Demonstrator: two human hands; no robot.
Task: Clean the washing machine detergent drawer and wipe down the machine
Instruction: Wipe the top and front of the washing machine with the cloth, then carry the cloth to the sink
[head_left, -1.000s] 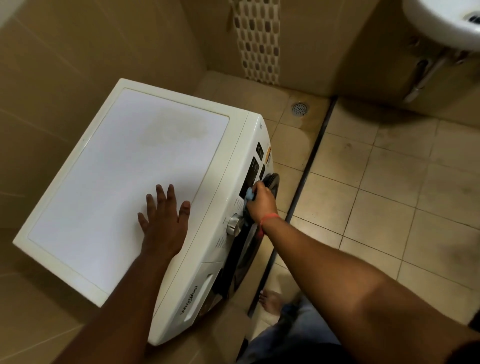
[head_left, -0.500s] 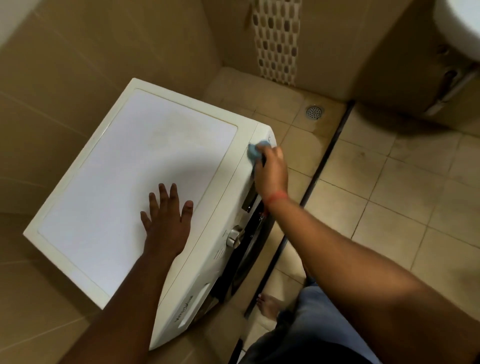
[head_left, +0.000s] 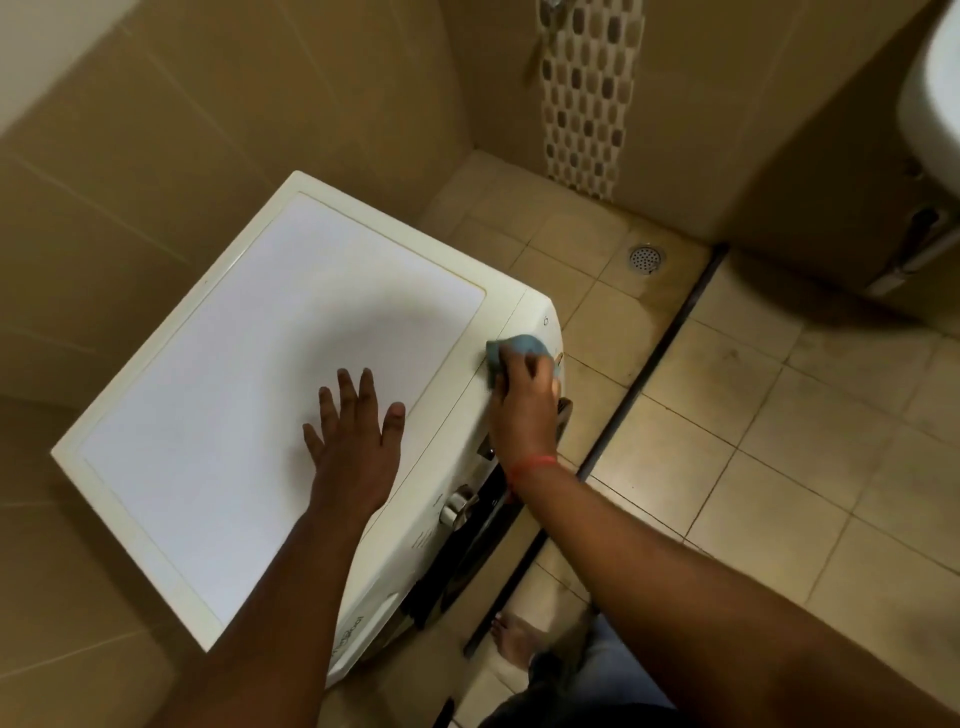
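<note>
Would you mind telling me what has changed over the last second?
The right hand, gripping the blue cloth, moved from beside the dial along the control panel to the washing machine far front corner. The left hand stayed flat on the lid.

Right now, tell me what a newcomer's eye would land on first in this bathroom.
The white washing machine fills the left of the view, set against the tiled wall. The left hand lies flat on its top, while the right hand grips a blue cloth at the top front edge, above the control knob. Further back, a round floor drain sits in the tiled floor.
</note>
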